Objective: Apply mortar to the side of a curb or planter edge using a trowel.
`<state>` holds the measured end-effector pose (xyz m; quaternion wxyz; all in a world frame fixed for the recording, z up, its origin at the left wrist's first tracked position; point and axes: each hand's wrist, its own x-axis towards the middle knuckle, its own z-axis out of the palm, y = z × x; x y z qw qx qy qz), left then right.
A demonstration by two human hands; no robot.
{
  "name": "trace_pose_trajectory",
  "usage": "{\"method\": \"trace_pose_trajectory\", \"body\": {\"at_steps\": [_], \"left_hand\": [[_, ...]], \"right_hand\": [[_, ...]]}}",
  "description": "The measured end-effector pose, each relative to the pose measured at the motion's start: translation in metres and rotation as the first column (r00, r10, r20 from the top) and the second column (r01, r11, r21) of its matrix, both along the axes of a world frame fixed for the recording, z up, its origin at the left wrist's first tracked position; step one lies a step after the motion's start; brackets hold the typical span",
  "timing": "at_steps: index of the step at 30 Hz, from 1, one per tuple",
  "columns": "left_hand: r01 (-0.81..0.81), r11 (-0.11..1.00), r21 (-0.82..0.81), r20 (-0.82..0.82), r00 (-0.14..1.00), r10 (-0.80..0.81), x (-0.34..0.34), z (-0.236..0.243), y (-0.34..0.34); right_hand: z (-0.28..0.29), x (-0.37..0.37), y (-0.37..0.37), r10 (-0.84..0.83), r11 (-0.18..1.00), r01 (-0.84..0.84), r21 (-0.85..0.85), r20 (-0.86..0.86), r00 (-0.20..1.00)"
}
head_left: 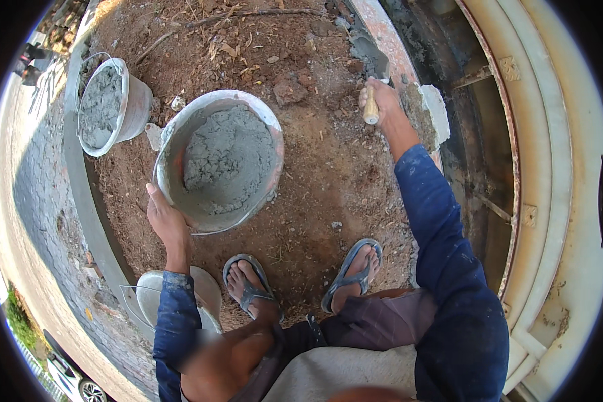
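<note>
My right hand grips the wooden handle of a trowel, whose grey metal blade is at the mortar along the ledge at upper right. My left hand is at the left side of a large bucket and its wire handle, thumb raised; the other fingers are mostly hidden, so I cannot tell its grip. Wet grey mortar lies in that bucket. A smaller bucket, also holding mortar, stands at upper left.
Another bucket sits by my left arm. A concrete edging borders the dirt ground on the left, beside paving. A rust-stained pale structure with a dark recess lies right. Dry branches lie at the top; a car is at lower left.
</note>
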<state>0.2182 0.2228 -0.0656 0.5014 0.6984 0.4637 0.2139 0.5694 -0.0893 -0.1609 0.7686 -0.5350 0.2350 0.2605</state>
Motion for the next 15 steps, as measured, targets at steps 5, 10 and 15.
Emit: {"method": "trace_pose_trajectory", "body": {"at_steps": [5, 10, 15], "left_hand": [[0.011, 1.0, 0.027, 0.007, 1.0, -0.012, -0.003, -0.007, 0.003], [0.003, 1.0, -0.017, 0.02, 1.0, -0.003, 0.001, -0.003, -0.002], [0.0, 0.999, -0.042, 0.028, 1.0, 0.001, -0.004, -0.007, 0.001]], "right_hand": [[0.031, -0.063, 0.008, 0.01, 0.973, -0.003, -0.232, 0.028, 1.0], [0.014, -0.029, -0.006, 0.15, 0.955, -0.155, -0.254, -0.036, 0.988], [0.01, -0.046, -0.023, 0.012, 0.987, -0.02, -0.16, -0.048, 0.999]]}}
